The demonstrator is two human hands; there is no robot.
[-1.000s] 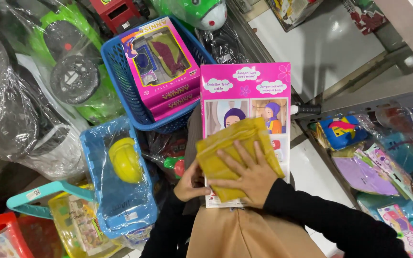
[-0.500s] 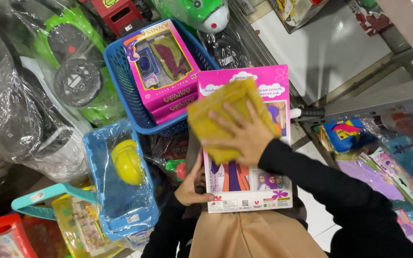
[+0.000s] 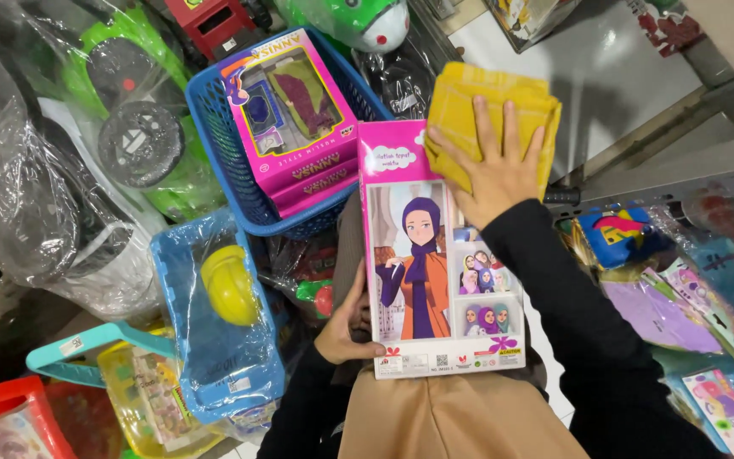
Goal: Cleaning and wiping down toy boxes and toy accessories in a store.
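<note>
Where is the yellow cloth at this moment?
In the head view, the yellow cloth lies upper centre-right, under the right hand, over the pink doll box's top right corner.

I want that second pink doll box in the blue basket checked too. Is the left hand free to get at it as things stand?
Probably not at once: the left hand grips the lower left edge of the doll box on the lap. The boxes in the blue basket lie uncovered, so the way looks free once that grip lets go.

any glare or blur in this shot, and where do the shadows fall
Head view: sharp overall; white glare streaks on the clear plastic wrap at left; the right hand and yellow cloth cast a soft shadow on the pale floor; the pink doll box is evenly lit.
</note>
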